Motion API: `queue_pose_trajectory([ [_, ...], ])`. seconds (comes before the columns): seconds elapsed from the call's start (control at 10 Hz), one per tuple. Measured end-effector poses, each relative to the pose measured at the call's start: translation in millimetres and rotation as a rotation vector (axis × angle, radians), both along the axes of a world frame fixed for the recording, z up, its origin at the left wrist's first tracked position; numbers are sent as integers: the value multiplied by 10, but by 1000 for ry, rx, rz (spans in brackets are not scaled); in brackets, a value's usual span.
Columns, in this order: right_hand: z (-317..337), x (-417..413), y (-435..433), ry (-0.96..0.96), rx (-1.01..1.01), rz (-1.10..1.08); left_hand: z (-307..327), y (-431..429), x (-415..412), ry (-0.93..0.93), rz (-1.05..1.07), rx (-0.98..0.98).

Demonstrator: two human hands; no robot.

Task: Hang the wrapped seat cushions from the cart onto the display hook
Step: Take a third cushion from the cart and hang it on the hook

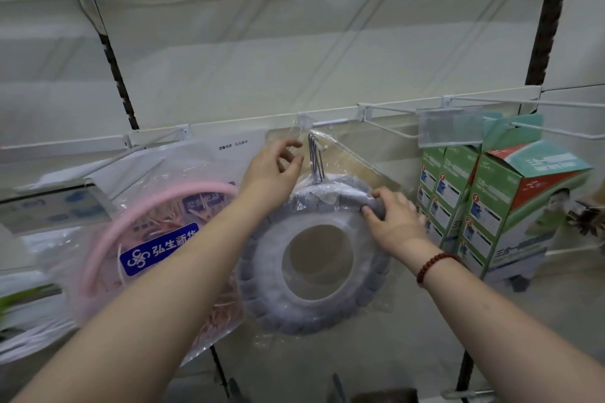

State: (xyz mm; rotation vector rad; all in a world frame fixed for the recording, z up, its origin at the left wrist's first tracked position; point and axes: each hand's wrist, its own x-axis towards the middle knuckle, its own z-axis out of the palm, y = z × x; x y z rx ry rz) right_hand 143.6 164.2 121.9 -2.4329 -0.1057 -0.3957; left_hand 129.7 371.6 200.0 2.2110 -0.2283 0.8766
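A grey ring-shaped seat cushion (271, 301) in clear plastic wrap hangs at the centre of the shelf wall. The top of its wrap reaches the white display hook (322, 124) on the rail. A metal wire hanger (316, 157) runs from the wrap's top down to the cushion. My left hand (273, 173) is at the wrap's upper left corner, fingers curled and pinching the plastic beside the hanger. My right hand (394, 217) grips the cushion's upper right rim. The cart is out of view.
A bagged pink ring with clothes pegs (157, 239) hangs just left of the cushion. Green boxes (504, 206) hang to the right under a clear price tag holder (450, 126). Long white hooks (540, 103) jut out at upper right.
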Motion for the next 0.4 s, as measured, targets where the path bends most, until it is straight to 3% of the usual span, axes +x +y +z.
queue_pose_trajectory([
  [0.2, 73, -86, 47, 50, -171, 38, -229, 420, -188, 129, 197, 257],
  [0.3, 123, -161, 57, 97, -195, 47, -263, 571, -371, 33, 312, 188],
  [0.4, 244, -311, 50, 7, -154, 16, -381, 723, -565, 22, 357, -10],
])
